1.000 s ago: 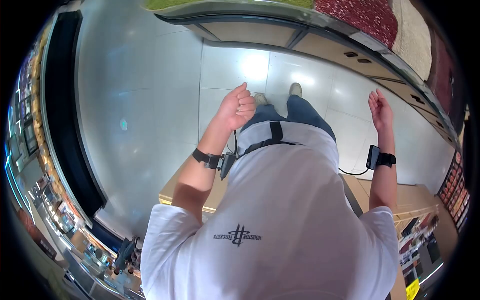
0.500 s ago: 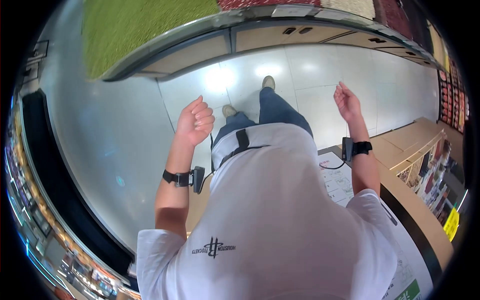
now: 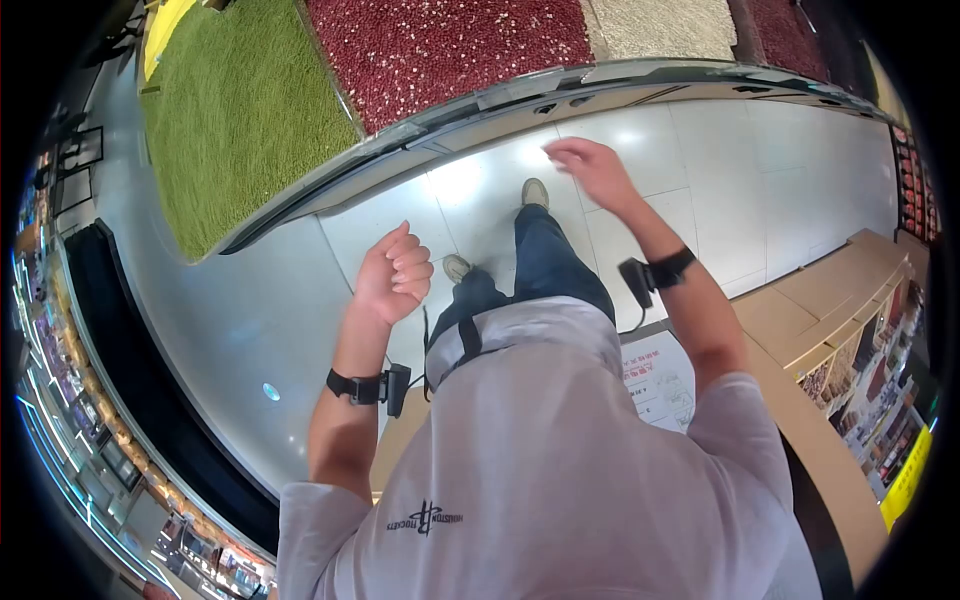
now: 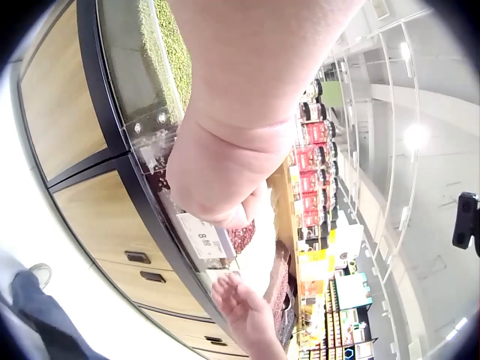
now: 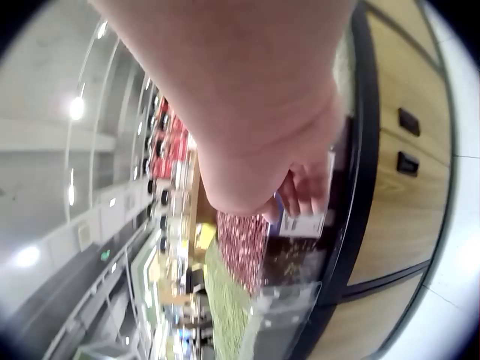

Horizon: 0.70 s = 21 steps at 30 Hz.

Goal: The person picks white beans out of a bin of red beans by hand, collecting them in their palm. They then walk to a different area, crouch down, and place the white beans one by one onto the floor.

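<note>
Two bare hands hang in front of a counter [image 3: 430,135] and show no object in their grip. With the head view as a clock face, the left hand [image 3: 395,278] lies between nine and ten o'clock, its fingers loosely curled toward the palm, close together. The right hand [image 3: 595,172] lies between one and two o'clock, bent inward at the wrist; its fingers stretch out side by side, and whether slight gaps part them I cannot tell. In that view both hands stand apart from the counter's edge.

The counter's heaped goods fill the top: green beans [image 3: 240,130] at ten o'clock, red beans [image 3: 450,55] near twelve, pale beans [image 3: 660,28] at one. In the left wrist view, a price label [image 4: 201,236] sits at seven o'clock and jars [image 4: 311,157] between two and three. A printed sheet [image 3: 655,380] lies near four o'clock in the head view.
</note>
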Available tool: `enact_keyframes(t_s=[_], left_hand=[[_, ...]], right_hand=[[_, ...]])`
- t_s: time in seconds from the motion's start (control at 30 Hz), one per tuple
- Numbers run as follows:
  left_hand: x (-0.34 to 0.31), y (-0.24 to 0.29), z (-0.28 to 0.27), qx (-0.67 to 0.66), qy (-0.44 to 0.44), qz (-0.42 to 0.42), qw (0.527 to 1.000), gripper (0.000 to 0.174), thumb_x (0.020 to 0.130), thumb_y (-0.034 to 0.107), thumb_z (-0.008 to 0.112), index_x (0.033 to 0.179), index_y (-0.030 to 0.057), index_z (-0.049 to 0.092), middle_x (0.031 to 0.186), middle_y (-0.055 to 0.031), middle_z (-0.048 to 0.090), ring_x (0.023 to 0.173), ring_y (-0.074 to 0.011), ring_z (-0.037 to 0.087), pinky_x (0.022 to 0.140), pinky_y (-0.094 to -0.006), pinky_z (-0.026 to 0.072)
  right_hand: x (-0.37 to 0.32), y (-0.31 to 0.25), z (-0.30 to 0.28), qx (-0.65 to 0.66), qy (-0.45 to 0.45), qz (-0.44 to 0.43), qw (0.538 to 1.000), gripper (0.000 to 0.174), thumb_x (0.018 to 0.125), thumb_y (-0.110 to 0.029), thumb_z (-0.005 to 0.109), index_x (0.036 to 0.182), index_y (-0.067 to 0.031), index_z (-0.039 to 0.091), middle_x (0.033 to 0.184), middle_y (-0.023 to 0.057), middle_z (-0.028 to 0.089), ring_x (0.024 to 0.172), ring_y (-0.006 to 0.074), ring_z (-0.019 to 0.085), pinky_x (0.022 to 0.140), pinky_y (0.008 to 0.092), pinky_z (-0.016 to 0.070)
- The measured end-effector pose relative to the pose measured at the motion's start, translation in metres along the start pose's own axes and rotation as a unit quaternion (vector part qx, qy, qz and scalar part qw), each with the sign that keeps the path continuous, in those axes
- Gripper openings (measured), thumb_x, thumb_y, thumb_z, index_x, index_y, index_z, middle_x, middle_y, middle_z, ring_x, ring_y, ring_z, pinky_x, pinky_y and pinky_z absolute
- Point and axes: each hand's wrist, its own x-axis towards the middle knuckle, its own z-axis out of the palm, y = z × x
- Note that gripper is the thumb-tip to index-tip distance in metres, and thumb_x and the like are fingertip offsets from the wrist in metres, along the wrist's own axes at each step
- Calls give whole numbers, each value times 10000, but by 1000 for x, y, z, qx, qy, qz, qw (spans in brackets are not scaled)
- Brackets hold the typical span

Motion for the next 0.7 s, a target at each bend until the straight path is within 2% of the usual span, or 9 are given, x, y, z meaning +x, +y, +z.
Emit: enact_keyframes(t_s=[0.03,0.1,0.13,0.2,0.23,0.3,0.33,0.47,0.7], left_hand=[[5,-2,4,-1,4,-1,1000,467,1023,293,343,585,133,370,544,13,347,466,-96,307,369,-219,241],[8,1,7,-2,9,5,1000,467,1022,295,343,585,135,369,544,14,348,465,-95,308,367,-218,239],[10,2,5,-2,9,7,1000,467,1023,296,345,584,138,366,544,16,345,464,-94,307,364,-216,236],[14,3,3,-6,7,13,1000,467,1023,298,346,583,142,363,544,18,342,464,-93,307,361,-215,234],[13,3,1,-14,23,21,999,470,1024,301,344,581,145,359,543,20,339,463,-92,307,359,-214,233],[9,10,-4,-29,38,34,998,473,1025,304,343,579,148,356,542,22,335,462,-92,307,357,-213,231],[6,12,-7,-33,42,45,998,476,1027,306,339,578,149,354,542,23,332,462,-92,306,357,-213,233],[-1,22,-17,-61,39,74,995,483,1032,309,325,577,149,352,542,25,330,461,-90,306,360,-211,239],[-9,33,-36,-93,0,80,992,494,1038,320,301,578,149,359,544,27,339,463,-87,311,367,-209,249]], right_hand=[[18,-16,9,-219,-6,-102,970,332,897,-112,523,1217,-49,585,1268,87,589,1147,267,572,985,373,460],[60,-17,28,-342,-39,-374,861,374,848,-72,523,1216,-87,590,1329,78,547,1231,277,506,1049,395,411],[77,-19,36,-339,-43,-375,862,374,848,-72,523,1216,-87,590,1329,78,547,1231,277,506,1049,395,411],[109,-23,45,-386,-114,-518,754,452,826,-67,518,1277,-93,542,1413,75,471,1335,248,403,1119,394,335],[121,-24,48,-384,-118,-520,754,452,826,-67,518,1277,-93,542,1413,75,471,1335,248,403,1119,394,335],[149,-28,57,-402,-163,-592,680,534,822,-102,516,1354,-101,467,1460,74,413,1377,229,346,1166,389,261],[163,-31,58,-452,-167,-601,638,612,833,-187,550,1417,-106,385,1509,68,335,1409,211,286,1188,387,208],[208,-48,61,-485,-229,-517,667,671,865,-334,565,1462,-155,317,1557,46,226,1443,207,185,1207,398,140],[244,-70,64,-474,-296,-489,669,613,902,-364,511,1462,-187,333,1568,17,194,1451,210,150,1197,424,164]])
